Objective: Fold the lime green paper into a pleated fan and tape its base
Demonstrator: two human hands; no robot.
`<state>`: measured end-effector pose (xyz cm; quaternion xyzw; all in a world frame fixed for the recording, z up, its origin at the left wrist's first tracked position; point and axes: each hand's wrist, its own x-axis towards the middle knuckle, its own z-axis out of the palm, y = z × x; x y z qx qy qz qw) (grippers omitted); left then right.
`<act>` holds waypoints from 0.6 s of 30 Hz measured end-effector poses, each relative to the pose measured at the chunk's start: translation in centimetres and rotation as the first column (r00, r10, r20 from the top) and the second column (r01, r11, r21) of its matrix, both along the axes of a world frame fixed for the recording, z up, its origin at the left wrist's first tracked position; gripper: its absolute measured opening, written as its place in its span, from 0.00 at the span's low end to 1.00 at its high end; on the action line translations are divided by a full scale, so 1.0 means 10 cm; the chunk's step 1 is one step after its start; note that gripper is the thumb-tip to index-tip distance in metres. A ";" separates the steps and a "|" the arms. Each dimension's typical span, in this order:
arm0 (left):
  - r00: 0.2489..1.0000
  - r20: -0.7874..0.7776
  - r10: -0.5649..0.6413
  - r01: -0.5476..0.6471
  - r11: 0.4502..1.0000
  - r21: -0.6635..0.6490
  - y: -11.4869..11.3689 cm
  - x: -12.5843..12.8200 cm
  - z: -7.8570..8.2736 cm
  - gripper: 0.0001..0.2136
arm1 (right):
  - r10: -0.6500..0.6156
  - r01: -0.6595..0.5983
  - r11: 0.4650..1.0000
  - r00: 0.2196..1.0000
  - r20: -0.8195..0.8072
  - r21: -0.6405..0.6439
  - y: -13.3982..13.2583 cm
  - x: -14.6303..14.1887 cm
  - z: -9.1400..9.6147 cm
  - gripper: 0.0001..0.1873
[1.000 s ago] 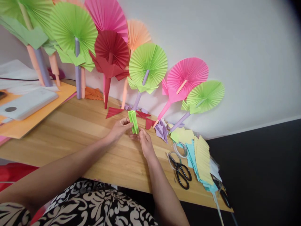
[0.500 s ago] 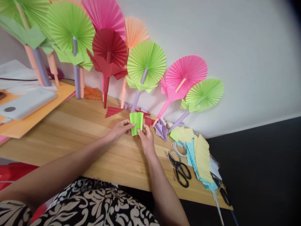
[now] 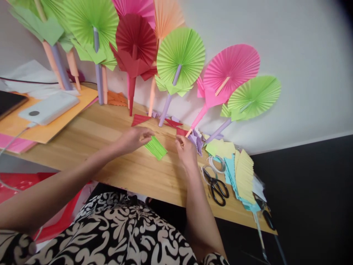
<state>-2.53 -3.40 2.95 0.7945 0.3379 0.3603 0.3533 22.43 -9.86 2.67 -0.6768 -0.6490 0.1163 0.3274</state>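
Note:
My left hand (image 3: pixel 134 138) pinches one end of a green pleated paper strip (image 3: pixel 156 147), which lies slanted on the wooden table (image 3: pixel 116 162). My right hand (image 3: pixel 186 150) is apart from the strip, a little to its right. Its fingers are loosely bent with nothing in them, close to a red paper scrap (image 3: pixel 181 131) and some purple folded pieces (image 3: pixel 196 140).
Several paper fans on sticks (image 3: pixel 180 55) lean against the white wall. Black scissors (image 3: pixel 217 187), a tape ring (image 3: pixel 216 163) and a stack of yellow and blue pleated sheets (image 3: pixel 244 176) lie at the right. A white device (image 3: pixel 49 107) sits on orange paper at the left.
Both hands held the green strip upright and spread. Now my right hand has let go and moved right, and my left hand has lowered the strip onto the table.

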 end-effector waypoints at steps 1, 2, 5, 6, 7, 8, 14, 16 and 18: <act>0.995 -0.066 -0.069 0.074 0.994 0.079 -0.04 -0.02 -0.06 0.06 | 0.035 -0.034 0.999 0.998 0.042 -0.028 -0.02 -0.02 0.06 0.13; 0.985 -0.119 -0.122 0.138 0.980 0.143 -0.06 -0.03 -0.13 0.05 | 0.077 -0.072 0.995 0.994 0.080 -0.063 -0.04 -0.04 0.11 0.13; 0.943 -0.281 -0.177 0.263 0.915 0.307 -0.08 -0.05 -0.27 0.06 | 0.214 -0.182 0.964 0.963 0.161 -0.194 -0.07 -0.10 0.20 0.14; 0.928 -0.335 -0.165 0.286 0.891 0.354 -0.08 -0.05 -0.30 0.07 | 0.257 -0.210 0.949 0.948 0.188 -0.235 -0.08 -0.12 0.22 0.14; 0.912 -0.385 -0.140 0.301 0.867 0.397 -0.07 -0.05 -0.31 0.08 | 0.294 -0.233 0.935 0.931 0.217 -0.269 -0.09 -0.13 0.22 0.16; 0.898 -0.427 -0.109 0.309 0.847 0.432 -0.06 -0.05 -0.32 0.09 | 0.326 -0.249 0.922 0.914 0.243 -0.297 -0.11 -0.14 0.21 0.20; 0.812 -0.581 -0.046 0.367 0.816 0.447 0.03 -0.02 -0.29 0.24 | 0.375 -0.269 0.911 0.856 0.356 -0.312 -0.28 -0.24 0.04 0.45; 0.785 -0.613 -0.087 0.409 0.817 0.406 0.09 0.04 -0.29 0.27 | 0.338 -0.244 0.932 0.851 0.402 -0.268 -0.31 -0.29 -0.01 0.46; 0.770 -0.622 -0.141 0.447 0.815 0.369 0.17 0.12 -0.30 0.27 | 0.307 -0.220 0.945 0.849 0.430 -0.240 -0.31 -0.32 -0.05 0.43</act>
